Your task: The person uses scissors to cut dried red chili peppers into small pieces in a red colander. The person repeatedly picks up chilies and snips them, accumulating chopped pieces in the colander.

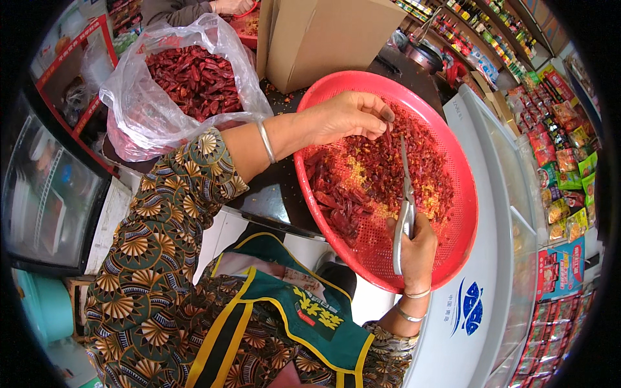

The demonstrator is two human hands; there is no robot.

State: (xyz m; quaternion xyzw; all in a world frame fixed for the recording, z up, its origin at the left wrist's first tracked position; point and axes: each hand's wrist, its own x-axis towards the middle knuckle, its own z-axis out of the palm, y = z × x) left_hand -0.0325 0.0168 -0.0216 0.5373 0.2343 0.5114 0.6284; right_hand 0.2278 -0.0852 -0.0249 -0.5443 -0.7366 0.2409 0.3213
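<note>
Over a red plastic sieve basket (465, 213), my left hand (351, 119) pinches a dried red chili (387, 137) between thumb and fingers. My right hand (418, 250) grips metal scissors (406, 194) by the handles, with the blades pointing up towards the pinched chili. The blades look nearly together. In the basket, cut chili pieces (417, 160) and pale yellow seeds (356, 174) lie at the middle and right, and longer dried chilies (339, 208) lie at the lower left. Left of my left forearm stands a clear plastic bag (123, 92) full of whole dried chilies (194, 82).
The basket rests on a dark table (271, 194), beside a white chest freezer (465, 271). A cardboard box (320, 43) stands behind. Another person's hand (233, 6) holds something red-handled at the top. Shelves of packets and bottles line the right; a glass-fronted cooler (53, 184) stands left.
</note>
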